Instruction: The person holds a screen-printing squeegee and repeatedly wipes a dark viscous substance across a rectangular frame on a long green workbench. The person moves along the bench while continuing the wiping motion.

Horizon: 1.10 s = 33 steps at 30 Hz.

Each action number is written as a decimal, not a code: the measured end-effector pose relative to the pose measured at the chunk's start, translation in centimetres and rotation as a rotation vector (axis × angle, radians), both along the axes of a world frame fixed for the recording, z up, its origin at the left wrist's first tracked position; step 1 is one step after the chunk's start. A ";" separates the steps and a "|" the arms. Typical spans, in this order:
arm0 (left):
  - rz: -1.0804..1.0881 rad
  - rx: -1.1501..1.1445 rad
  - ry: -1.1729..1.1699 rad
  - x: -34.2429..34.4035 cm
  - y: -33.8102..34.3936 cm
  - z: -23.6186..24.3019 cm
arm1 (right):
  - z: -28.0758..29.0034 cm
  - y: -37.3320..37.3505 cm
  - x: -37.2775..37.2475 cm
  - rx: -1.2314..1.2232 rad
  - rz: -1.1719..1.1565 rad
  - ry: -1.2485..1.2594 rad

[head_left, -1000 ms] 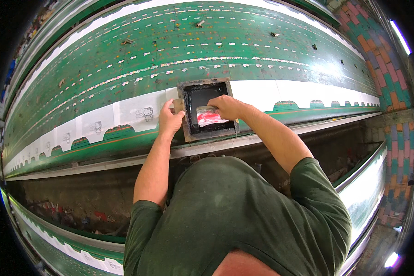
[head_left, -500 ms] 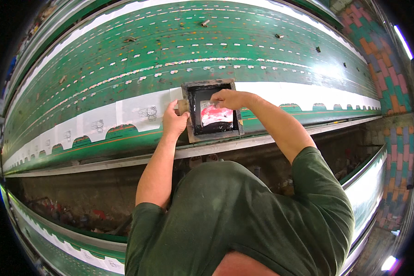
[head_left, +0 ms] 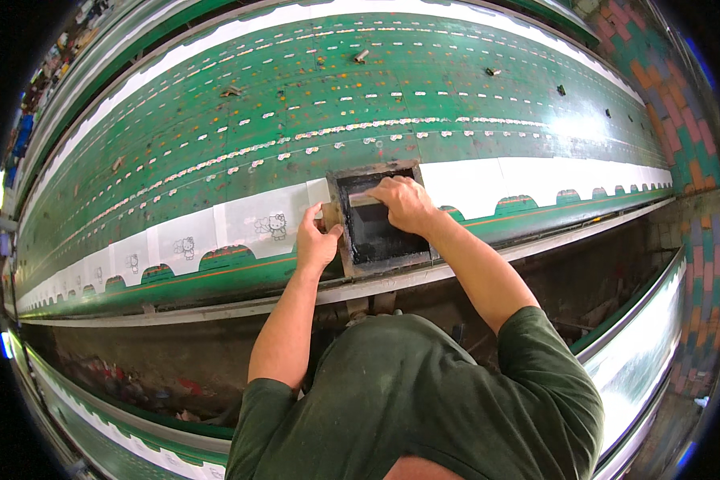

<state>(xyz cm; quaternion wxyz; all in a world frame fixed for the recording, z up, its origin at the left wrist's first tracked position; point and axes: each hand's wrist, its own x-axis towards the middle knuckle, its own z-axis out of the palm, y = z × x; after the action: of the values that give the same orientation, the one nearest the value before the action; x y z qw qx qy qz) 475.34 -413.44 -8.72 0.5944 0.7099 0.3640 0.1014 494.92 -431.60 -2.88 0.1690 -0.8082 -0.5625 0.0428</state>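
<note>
Black-smeared, the square frame lies at the table's near edge; inside it, toward the far end, the right hand's fingers pinch a pale blade. The left hand closes around a block on the frame's left side. White sheets flank it on the green table. The step seems to be wiping the blade across; the next move probably calls for even pressure, frame steady.

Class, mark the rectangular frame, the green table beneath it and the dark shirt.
Rectangular frame [head_left: 390, 265]: head view, lower rim.
Green table [head_left: 472, 107]: head view, bare surface.
Dark shirt [head_left: 412, 384]: head view, torso.
</note>
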 end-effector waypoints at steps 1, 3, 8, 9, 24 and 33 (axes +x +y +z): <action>-0.008 0.008 -0.004 -0.2 -0.1 0.2 | -0.2 -0.8 -0.9 -0.005 0.011 0.003; 0.001 0.023 -0.012 0.1 -0.3 0.3 | -0.1 -2.4 -2.6 -0.018 0.038 -0.006; 0.100 0.051 -0.180 -0.2 -2.3 -0.4 | 0.3 -6.2 -7.9 -0.019 0.049 -0.034; 0.125 0.070 -0.256 -0.1 -2.9 -1.1 | 0.6 -6.9 -8.8 -0.021 0.047 -0.030; 0.235 0.370 -0.446 2.3 -10.7 -1.5 | -0.9 -15.3 -7.8 0.361 -0.043 0.128; 0.226 0.286 -0.517 12.9 -23.8 -2.2 | -2.2 -29.0 0.8 0.435 -0.134 0.184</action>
<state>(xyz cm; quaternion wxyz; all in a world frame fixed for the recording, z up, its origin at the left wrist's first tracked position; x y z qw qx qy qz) 488.26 -437.28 -10.92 0.5465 0.6920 0.2593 0.3940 495.70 -460.63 -5.08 0.3922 -0.7810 -0.4858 -0.0172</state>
